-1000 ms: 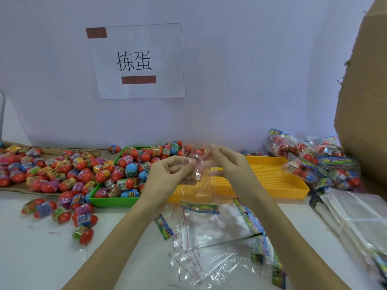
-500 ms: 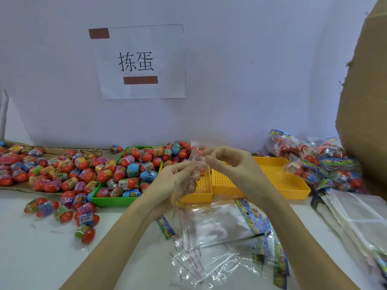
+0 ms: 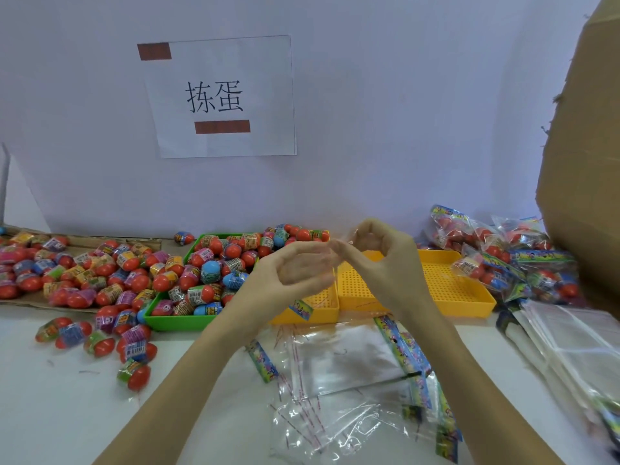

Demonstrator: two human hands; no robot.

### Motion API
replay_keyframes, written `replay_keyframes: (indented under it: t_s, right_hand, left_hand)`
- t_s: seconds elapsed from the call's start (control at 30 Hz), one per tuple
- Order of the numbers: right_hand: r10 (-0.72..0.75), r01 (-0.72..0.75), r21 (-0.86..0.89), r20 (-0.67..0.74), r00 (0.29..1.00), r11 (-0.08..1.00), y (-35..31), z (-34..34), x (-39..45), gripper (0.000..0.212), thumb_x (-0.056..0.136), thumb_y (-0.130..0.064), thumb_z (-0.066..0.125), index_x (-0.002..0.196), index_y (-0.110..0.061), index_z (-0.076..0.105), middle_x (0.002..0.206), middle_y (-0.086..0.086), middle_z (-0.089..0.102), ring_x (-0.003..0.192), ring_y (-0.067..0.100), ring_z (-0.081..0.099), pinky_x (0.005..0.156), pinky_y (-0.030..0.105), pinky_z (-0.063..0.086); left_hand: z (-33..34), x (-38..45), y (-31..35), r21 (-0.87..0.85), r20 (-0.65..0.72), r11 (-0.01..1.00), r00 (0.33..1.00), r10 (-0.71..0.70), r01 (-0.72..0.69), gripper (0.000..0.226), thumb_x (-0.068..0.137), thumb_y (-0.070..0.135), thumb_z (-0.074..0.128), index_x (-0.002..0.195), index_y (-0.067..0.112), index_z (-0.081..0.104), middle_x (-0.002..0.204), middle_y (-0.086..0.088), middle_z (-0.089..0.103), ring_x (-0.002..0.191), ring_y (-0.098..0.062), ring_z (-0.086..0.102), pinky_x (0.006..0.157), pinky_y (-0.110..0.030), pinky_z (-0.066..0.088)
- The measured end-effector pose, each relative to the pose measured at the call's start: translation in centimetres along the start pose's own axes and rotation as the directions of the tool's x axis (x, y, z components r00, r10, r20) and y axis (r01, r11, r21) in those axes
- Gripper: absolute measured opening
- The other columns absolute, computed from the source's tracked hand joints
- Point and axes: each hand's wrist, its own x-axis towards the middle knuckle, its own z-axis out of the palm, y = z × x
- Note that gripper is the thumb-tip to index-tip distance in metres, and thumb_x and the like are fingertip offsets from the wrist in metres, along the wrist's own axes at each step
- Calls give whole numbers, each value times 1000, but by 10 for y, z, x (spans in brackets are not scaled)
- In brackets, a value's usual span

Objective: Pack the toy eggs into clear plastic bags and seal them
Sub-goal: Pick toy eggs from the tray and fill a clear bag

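1. Toy eggs (image 3: 100, 273) lie heaped on a flat sheet of cardboard (image 3: 20, 302) at the far left, and a few strays (image 3: 134, 374) sit loose on the white table (image 3: 50, 414) nearer the person.
2. Next along, a green tray (image 3: 174, 322) is piled with more eggs, wrapped in printed bands, red ends showing.
3. Left hand (image 3: 292, 273) is raised over the trays, fingers curled, its thumb and fingertips pinching one edge of a clear plastic bag (image 3: 335, 253), which is hard to make out against the skin.
4. Right hand (image 3: 382, 260) meets it fingertip to fingertip, thumb and forefinger pinching the same film, apparently to work the mouth apart; the bag holds no egg that I can see.
5. Beneath the hands, two yellow trays (image 3: 446, 283) stand side by side, and spare bags (image 3: 339, 364) with printed header strips lie spread on the table in front.
6. Filled bags (image 3: 503, 260) are stacked at the right, beside a tall cardboard box (image 3: 583, 162).
7. Risks, as I judge them: the thin film may cling to itself and refuse to open, or slip from so light a pinch. A hard pull could tear the mouth or foul the adhesive strip, spoiling the seal. An elbow swing might also scatter the loose eggs.
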Motion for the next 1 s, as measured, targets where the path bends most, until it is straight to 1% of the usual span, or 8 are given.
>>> replay_keyframes:
  t_s: [0.07, 0.17, 0.3, 0.5, 0.63, 0.73, 0.87, 1.0]
  right_hand:
    - [10, -11, 34, 31, 999, 999, -1, 2, 0, 17, 93, -31, 80, 86, -24, 66, 76, -7, 78, 75, 9, 76, 74, 21, 57]
    - [105, -118, 101, 122, 987, 988, -3, 2, 0, 19, 93, -36, 77, 95, -17, 76, 83, -2, 79, 82, 14, 77, 75, 27, 59]
    - [183, -192, 24, 217, 959, 981, -2, -2, 0, 13, 95, -29, 77, 93, -17, 80, 84, -3, 80, 82, 14, 76, 73, 25, 59]
    - [151, -129, -98, 265, 952, 987, -2, 0, -3, 15, 109, -23, 55, 97, -16, 58, 81, -1, 79, 75, 11, 76, 67, 24, 58]
    - [54, 3, -231, 238, 970, 973, -2, 5, -7, 11, 109, -28, 53, 103, -19, 53, 72, 0, 74, 64, 19, 71, 63, 48, 56]
    - [-12, 78, -256, 249, 968, 963, -3, 8, -9, 12, 105, -29, 61, 95, -23, 60, 68, -5, 72, 62, 16, 68, 63, 45, 53]
    - [-39, 99, -192, 292, 956, 976, -6, 14, -12, 40, 109, -34, 52, 80, -16, 72, 67, -7, 70, 66, 15, 66, 66, 45, 51]
    - [-101, 112, -156, 72, 992, 981, -6, 21, -14, 38, 110, -31, 45, 92, -13, 73, 77, -8, 72, 72, 12, 68, 66, 28, 52]
  left_hand:
    - [6, 0, 1, 36, -35, 998, 998, 52, -51, 31, 94, 24, 80, 124, 21, 75, 116, 3, 81, 111, -15, 77, 92, -24, 61]
    - [8, -1, -4, -28, -121, 996, 990, 79, -82, 21, 99, 19, 75, 118, 11, 78, 107, -7, 82, 100, -26, 80, 82, -34, 66]
    - [7, -1, -2, 36, -173, 996, 981, 88, -84, 24, 93, 23, 78, 116, 18, 78, 104, 0, 83, 97, -19, 80, 79, -27, 65]
    - [6, 0, -4, 347, -76, 924, 977, 199, -161, 39, 85, 32, 88, 122, 35, 75, 112, 19, 78, 106, -2, 74, 85, -21, 61]
    - [10, -1, -5, 399, -42, 903, 980, 194, -162, 43, 83, 35, 90, 122, 32, 73, 106, 16, 80, 93, -3, 77, 81, -25, 63]
    - [10, 0, -4, 435, -24, 885, 980, 197, -167, 41, 80, 43, 90, 116, 28, 77, 96, 10, 79, 90, -7, 76, 80, -31, 63]
    - [4, 0, -4, 395, 13, 912, 994, 112, -108, 33, 80, 39, 91, 107, 26, 78, 91, 12, 79, 80, -11, 78, 76, -27, 63]
    - [-4, 1, -6, 347, -71, 938, 997, 16, 9, 23, 84, 24, 90, 104, 22, 79, 86, 5, 82, 69, -19, 79, 69, -32, 66]
